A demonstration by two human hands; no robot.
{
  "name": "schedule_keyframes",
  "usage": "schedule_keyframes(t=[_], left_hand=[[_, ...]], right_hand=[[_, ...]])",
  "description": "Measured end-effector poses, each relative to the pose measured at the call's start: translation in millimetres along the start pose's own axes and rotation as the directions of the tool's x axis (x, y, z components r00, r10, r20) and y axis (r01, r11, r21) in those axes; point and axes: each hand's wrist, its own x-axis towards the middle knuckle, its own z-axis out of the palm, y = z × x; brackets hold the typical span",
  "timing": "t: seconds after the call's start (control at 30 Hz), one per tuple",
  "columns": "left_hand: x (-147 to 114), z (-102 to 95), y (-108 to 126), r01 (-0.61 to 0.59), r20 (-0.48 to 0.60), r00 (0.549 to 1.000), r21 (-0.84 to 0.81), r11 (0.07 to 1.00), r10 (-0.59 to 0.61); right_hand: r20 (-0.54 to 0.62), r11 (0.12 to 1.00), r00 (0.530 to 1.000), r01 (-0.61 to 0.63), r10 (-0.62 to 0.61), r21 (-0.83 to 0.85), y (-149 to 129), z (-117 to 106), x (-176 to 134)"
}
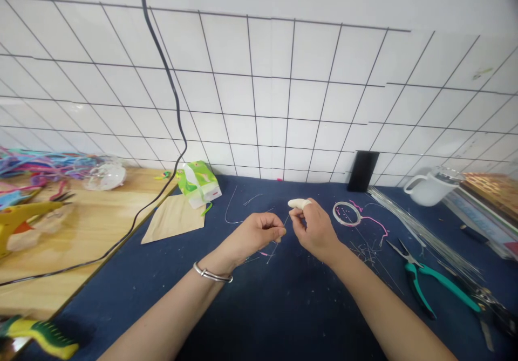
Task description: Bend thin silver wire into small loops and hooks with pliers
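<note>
My left hand (261,231), with silver bangles at its wrist, is closed in a pinch over the dark blue cloth. Close to its right, my right hand (315,226) is pinched too, a white wrapping (298,203) covering one finger. A thin wire (287,221) shows in the gap between the fingertips, and both hands seem to grip it; its ends are hard to make out. Below the left hand lie thin wire pieces with a small pink bit (264,253). A round white-rimmed dish (347,224) with small pink pieces sits right of my right hand.
Teal-handled pliers (441,285), a bundle of straight wires (421,231) and a white mug (429,188) stand or lie at right. A black slab (363,171) leans on the tiled wall. At left are a tissue pack (198,180), a black cable (164,188) and a yellow glue gun (24,218).
</note>
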Motion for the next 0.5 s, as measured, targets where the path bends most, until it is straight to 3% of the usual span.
schedule_keyframes(t=[0.23,0.5], left_hand=[[-3.1,28.2,-7.0,0.016,0.008,1.000,-0.420,0.907,-0.014],[-7.0,31.9,-2.8,0.034,0.050,0.999,-0.513,0.858,-0.010]], right_hand=[[-0.175,0.999,0.984,-0.005,-0.002,-0.041,-2.8,9.3,-9.7],[-0.248,0.994,0.963,-0.101,0.106,0.031,-7.8,7.4,-10.0]])
